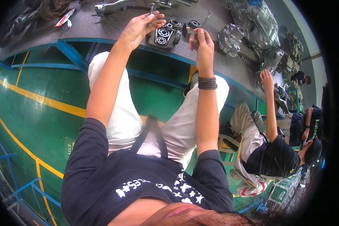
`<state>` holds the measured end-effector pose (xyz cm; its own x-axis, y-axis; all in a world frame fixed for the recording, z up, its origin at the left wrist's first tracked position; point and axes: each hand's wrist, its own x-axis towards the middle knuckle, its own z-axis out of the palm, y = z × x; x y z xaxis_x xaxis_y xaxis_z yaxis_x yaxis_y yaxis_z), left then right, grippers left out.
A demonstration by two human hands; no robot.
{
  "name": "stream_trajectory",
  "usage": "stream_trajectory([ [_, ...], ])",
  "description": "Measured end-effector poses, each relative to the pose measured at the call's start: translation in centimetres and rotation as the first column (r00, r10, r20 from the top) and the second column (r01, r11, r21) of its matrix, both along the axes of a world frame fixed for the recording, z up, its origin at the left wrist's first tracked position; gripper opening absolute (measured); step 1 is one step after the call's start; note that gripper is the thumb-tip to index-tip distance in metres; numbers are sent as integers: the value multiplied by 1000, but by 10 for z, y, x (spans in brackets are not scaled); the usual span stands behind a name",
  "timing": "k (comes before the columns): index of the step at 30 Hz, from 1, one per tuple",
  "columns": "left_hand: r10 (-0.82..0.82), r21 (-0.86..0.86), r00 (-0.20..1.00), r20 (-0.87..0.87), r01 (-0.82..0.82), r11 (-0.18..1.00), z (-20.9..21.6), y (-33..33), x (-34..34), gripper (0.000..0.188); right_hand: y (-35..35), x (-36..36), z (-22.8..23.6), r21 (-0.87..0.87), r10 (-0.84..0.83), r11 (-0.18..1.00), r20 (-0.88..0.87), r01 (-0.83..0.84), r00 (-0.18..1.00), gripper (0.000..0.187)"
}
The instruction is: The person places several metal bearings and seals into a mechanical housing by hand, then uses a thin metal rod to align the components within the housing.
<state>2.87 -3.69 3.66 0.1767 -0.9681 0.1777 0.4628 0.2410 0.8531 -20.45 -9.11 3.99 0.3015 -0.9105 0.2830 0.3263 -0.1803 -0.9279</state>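
Note:
My left hand [136, 31] is raised over the metal workbench [101, 28], pinching a slim metal bolt [152, 8] upright between thumb and finger. My right hand [204, 47] holds another long thin bolt [207, 19], tilted with its head end away from me. Between the two hands sits a small dark housing [151, 40] with several ring bearings and gears [163, 33] facing up. A further loose bearing ring [194, 23] lies close to my right fingers. My right hand hides part of the small piece beside it.
Silvery castings, one a gearbox case [231, 39] and one larger housing [258, 26], stand on the bench to the right. A red and white packet [64, 18] lies at left. A co-worker's hand [267, 80] reaches onto the bench at right. Blue framing [72, 55] edges the bench.

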Motion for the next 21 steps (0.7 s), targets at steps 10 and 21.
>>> stream_trajectory([
  [10,-37,299,988,152,-10,954,6,8,-11,33,-1,5,-7,-57,-92,995,-99,87,991,26],
  [21,-1,129,968,252,-33,991,-1,5,-21,32,3,13,-15,-37,7,999,-166,-13,986,26],
])
